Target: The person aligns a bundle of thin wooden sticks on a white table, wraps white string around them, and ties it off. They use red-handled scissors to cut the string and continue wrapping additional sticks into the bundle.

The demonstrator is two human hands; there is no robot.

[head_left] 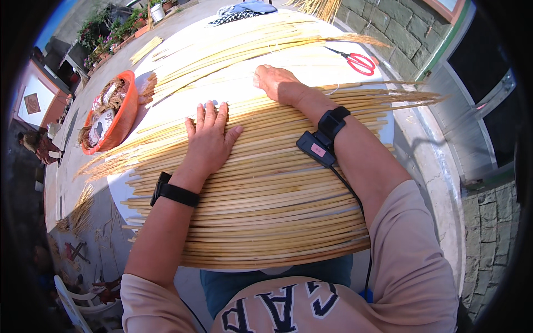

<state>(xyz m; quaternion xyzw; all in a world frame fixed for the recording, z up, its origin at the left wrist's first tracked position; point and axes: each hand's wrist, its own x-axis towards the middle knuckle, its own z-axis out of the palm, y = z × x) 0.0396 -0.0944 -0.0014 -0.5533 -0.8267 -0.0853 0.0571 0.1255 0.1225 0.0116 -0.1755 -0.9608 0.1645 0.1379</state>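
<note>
Many long straw-coloured stalks lie side by side across the white table, forming a mat-like row in front of me. My left hand rests flat on the far part of this row, its fingers stretched out and a little apart. Just beyond the row's far edge is my right hand, with its fingers curled closed. Whatever they grip, if anything, is hidden. A thin white string shows beside the right wrist. Farther back lies a looser bunch of stalks, some with feathery heads.
Red-handled scissors lie at the right of the white table. An orange basket with fibrous bundles stands at the left. Folded cloth sits at the far edge. A white chair is at the lower left.
</note>
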